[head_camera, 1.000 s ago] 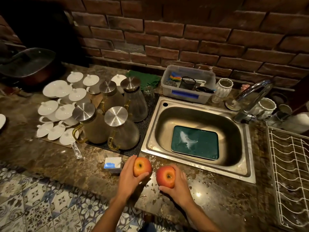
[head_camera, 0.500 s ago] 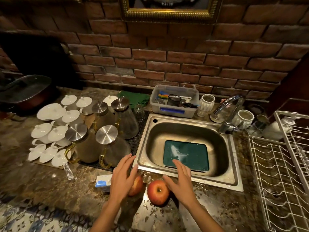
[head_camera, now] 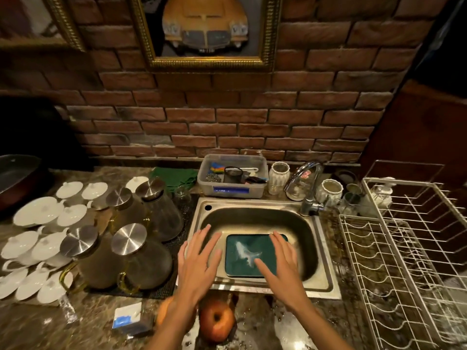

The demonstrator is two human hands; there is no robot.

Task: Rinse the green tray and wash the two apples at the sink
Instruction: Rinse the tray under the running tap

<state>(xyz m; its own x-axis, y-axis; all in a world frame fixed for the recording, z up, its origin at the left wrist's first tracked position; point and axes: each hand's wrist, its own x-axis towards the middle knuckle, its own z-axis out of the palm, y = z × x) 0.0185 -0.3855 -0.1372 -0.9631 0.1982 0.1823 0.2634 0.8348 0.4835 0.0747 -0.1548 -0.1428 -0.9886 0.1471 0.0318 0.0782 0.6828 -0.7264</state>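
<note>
Left hand (head_camera: 198, 266) and right hand (head_camera: 283, 265) spread flat, fingers straight, grasping nothing, over stainless-steel sink (head_camera: 326, 251). Flat green rectangular tray (head_camera: 243, 256) on basin floor. Two red-yellow apples on wet counter nearby: one (head_camera: 217, 320) fully visible, other (head_camera: 163, 310) half-hidden behind left wrist.

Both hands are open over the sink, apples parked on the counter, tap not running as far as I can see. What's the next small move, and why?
Probably lower both hands and grip the green tray by its short edges. The left hand and right hand hover open on either side of it, the tray lies flat in the sink, and the apples sit on the counter, so the tray likely comes first.
</note>
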